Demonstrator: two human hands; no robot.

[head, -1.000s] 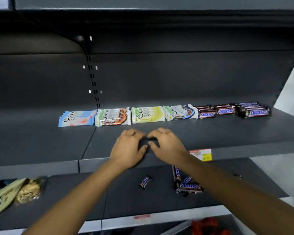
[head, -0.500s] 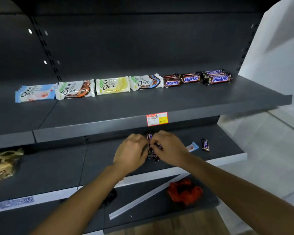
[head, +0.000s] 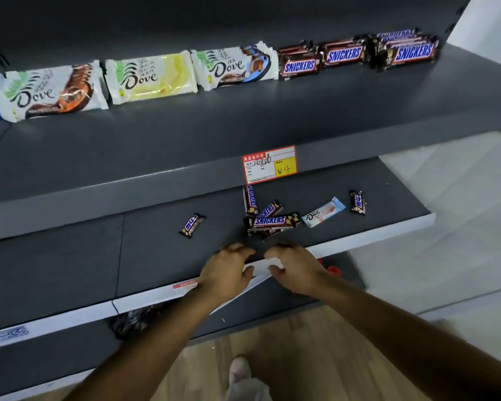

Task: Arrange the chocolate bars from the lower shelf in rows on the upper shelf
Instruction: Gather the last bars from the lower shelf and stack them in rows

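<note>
Brown Snickers bars point(head: 269, 221) still lie heaped on the lower shelf point(head: 156, 256). Half a second ago both hands were on that heap; now left hand point(head: 229, 270) and right hand point(head: 295, 267) sit back at the shelf's front edge, fingers loosely curled, seemingly empty. So no bar is heading for the upper shelf point(head: 243, 120) yet.
</note>
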